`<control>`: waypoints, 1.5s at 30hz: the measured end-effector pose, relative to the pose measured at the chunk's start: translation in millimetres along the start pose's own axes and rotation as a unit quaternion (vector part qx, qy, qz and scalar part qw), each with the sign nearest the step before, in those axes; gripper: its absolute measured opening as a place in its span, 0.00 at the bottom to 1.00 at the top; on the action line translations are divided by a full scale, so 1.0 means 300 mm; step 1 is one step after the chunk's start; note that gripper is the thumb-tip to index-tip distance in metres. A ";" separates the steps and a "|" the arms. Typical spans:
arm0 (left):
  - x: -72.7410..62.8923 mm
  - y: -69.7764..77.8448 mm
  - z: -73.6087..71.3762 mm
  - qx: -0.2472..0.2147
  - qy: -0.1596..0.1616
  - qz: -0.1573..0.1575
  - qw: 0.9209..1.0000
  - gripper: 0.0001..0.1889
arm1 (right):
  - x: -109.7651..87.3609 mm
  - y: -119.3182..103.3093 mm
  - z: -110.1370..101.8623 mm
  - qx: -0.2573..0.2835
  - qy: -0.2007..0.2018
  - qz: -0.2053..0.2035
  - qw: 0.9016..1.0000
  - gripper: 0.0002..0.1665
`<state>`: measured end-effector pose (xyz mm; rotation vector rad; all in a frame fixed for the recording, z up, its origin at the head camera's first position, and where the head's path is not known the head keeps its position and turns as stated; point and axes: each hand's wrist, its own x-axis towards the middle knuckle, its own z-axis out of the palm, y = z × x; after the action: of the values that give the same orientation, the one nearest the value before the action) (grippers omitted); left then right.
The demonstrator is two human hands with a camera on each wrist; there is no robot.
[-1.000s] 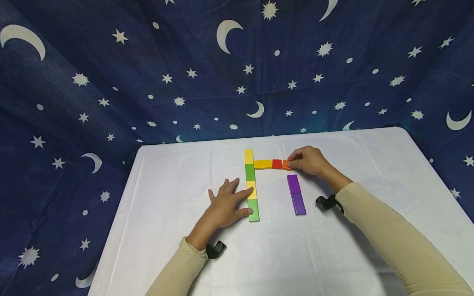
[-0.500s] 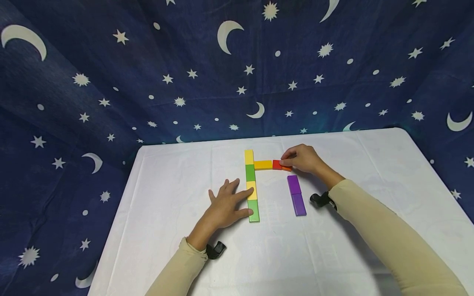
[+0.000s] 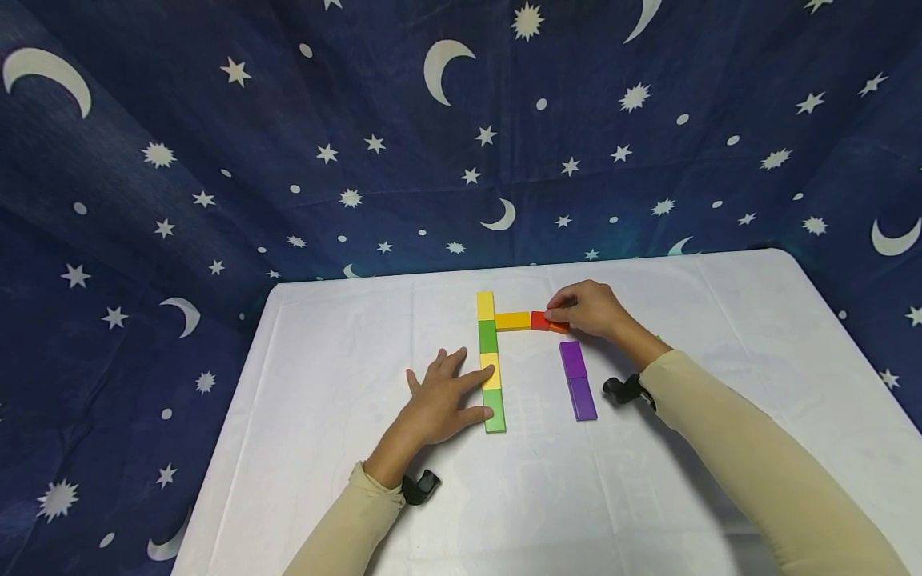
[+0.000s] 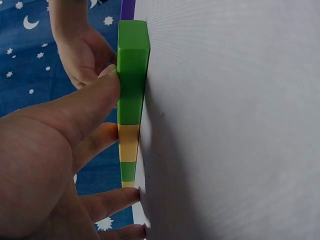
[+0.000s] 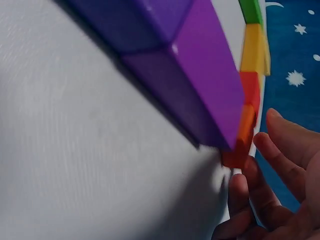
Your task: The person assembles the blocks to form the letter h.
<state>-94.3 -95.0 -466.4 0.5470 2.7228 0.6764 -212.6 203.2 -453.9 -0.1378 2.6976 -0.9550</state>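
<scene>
My left hand (image 3: 438,404) lies spread beside a column of yellow and green blocks. Its thumb touches the nearest light green block (image 3: 495,422), and the index fingertip rests on a pale yellow block (image 3: 490,382). A dark green block (image 3: 488,336) and another yellow block (image 3: 486,304) continue the column. From it, a golden yellow block (image 3: 512,322), a red block (image 3: 539,320) and an orange block (image 3: 559,328) run rightward. My right hand (image 3: 589,309) is over the red and orange blocks, fingertips close against them. In the right wrist view, its fingers extend beside the orange block (image 5: 244,132).
Two purple blocks (image 3: 573,360) lie end to end right of the column, below the orange block. All the blocks rest on a white-covered table (image 3: 533,504). A dark blue curtain (image 3: 403,216) with moons and stars stands behind it.
My right hand has shifted slightly left, from the orange block's right end to over the red and orange blocks, then stays there. My left hand has not moved.
</scene>
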 end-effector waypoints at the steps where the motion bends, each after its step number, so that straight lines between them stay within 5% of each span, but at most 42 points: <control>1: 0.000 0.001 0.000 0.000 0.000 0.001 1.000 0.35 | -0.006 0.005 -0.009 0.003 0.004 0.001 1.000 0.14; 12: -0.005 0.005 -0.004 -0.003 -0.007 -0.002 1.000 0.35 | -0.104 0.116 -0.168 -0.026 0.028 0.034 0.999 0.20; 21: -0.005 0.008 -0.003 -0.005 -0.003 -0.003 1.000 0.35 | -0.193 0.273 -0.283 -0.072 -0.024 0.021 0.997 0.24; 28: -0.005 0.006 -0.004 -0.005 -0.003 -0.002 1.000 0.34 | -0.237 0.354 -0.281 -0.058 -0.069 0.011 0.996 0.25; 45: -0.002 -0.002 0.003 -0.004 0.000 -0.001 1.000 0.34 | -0.266 0.344 -0.236 -0.029 -0.008 -0.033 0.999 0.13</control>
<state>-93.6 -95.2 -467.5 0.5418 2.7201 0.6859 -156.3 340.5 -448.1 -0.2479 2.7222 -0.8893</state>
